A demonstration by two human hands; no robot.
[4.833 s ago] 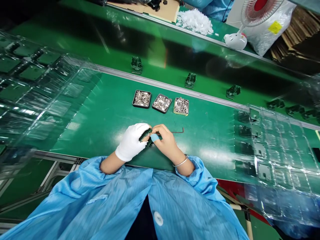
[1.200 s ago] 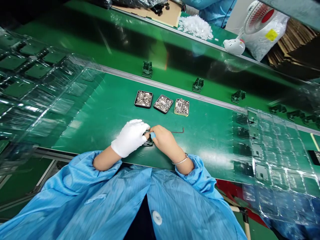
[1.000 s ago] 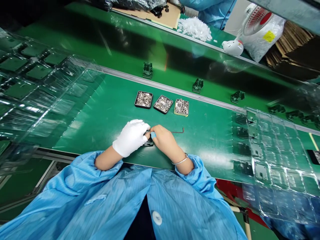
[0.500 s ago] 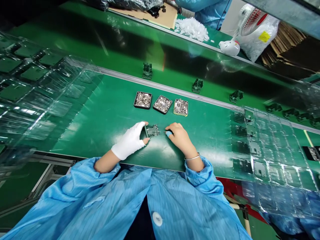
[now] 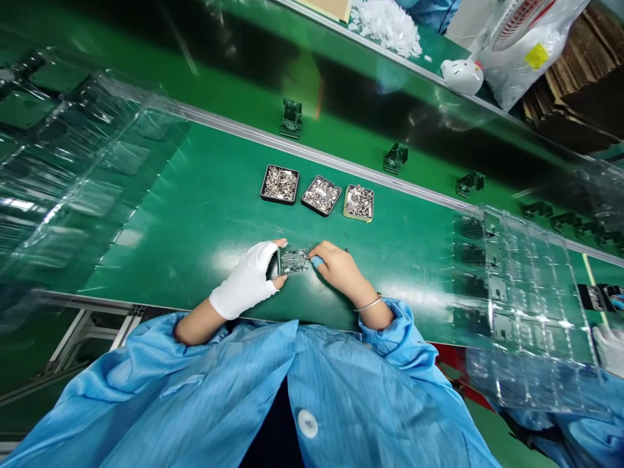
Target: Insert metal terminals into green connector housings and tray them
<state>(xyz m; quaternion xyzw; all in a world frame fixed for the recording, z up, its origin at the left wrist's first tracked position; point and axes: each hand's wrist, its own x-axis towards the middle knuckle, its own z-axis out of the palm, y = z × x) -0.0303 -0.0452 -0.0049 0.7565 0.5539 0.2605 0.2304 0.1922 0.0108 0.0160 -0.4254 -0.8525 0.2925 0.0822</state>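
Note:
My left hand point(image 5: 248, 278), in a white glove with bare fingertips, grips a small dark green metal-and-plastic assembly point(image 5: 294, 260) by its left end, thumb and fingers on opposite edges. It is held low over the green work surface. My right hand point(image 5: 338, 270) has a blue finger cover and is pinched closed at the right end of the assembly. Whatever is between its fingertips is too small to make out. Beyond the hands stand a left tray point(image 5: 262, 194), a middle tray point(image 5: 324, 213) and a right tray point(image 5: 358, 220), each filled with small shiny metal parts.
Similar assemblies, one of them far left point(image 5: 291, 119), sit spaced along the green strip behind a metal rail point(image 5: 244, 135). Clear plastic blister trays lie at left point(image 5: 92, 188) and right point(image 5: 531, 286). Another person's gloved hand point(image 5: 609, 348) shows at the right edge.
My right hand has moved left, from a gap beside the assembly to its right end. The assembly has turned slightly in my left hand. The camera view has tilted down; another person's gloved hand has appeared.

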